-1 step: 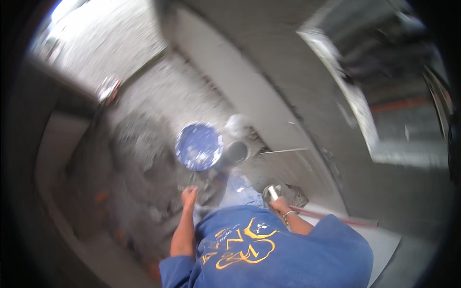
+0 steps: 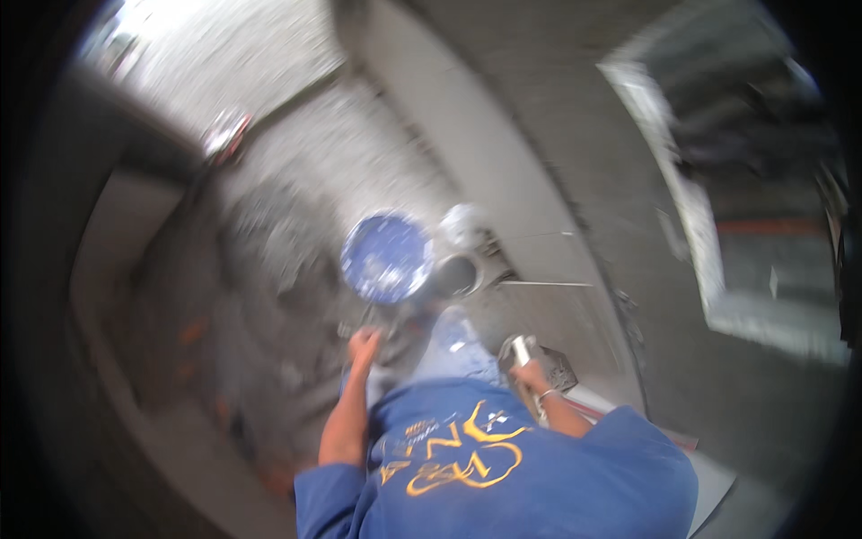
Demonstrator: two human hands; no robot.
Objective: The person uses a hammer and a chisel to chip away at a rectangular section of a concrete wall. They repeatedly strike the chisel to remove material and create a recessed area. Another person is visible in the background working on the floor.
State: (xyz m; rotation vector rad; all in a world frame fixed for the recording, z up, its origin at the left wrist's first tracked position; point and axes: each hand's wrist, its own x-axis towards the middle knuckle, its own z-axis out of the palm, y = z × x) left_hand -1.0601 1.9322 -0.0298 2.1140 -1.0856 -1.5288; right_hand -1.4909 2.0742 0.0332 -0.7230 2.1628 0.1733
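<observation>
My left hand [image 2: 364, 345] is closed in a fist over the grey floor, left of my legs. A thin, blurred shape juts up from it, too smeared to name. My right hand [image 2: 531, 372] is wrapped around a short white cylinder [image 2: 521, 349], like a handle. A grey, mortar-smeared piece [image 2: 558, 366] lies close beside that hand; I cannot tell whether the two are joined. Ahead of both hands stands a blue round bucket [image 2: 388, 258] with white splashes. A smaller grey round container [image 2: 457, 275] sits to its right.
Wet grey mortar [image 2: 283, 234] is spread on the floor at left. A whitish lump [image 2: 462, 225] lies behind the grey container. A low pale wall panel [image 2: 489, 135] runs along the right, with a white-framed window opening [image 2: 700, 229] in the wall beyond. A board [image 2: 714, 476] leans near my right elbow.
The whole view has shifted a little, so the bucket and window frame appear farther right. Both hands sit slightly higher in the picture, their grips unchanged.
</observation>
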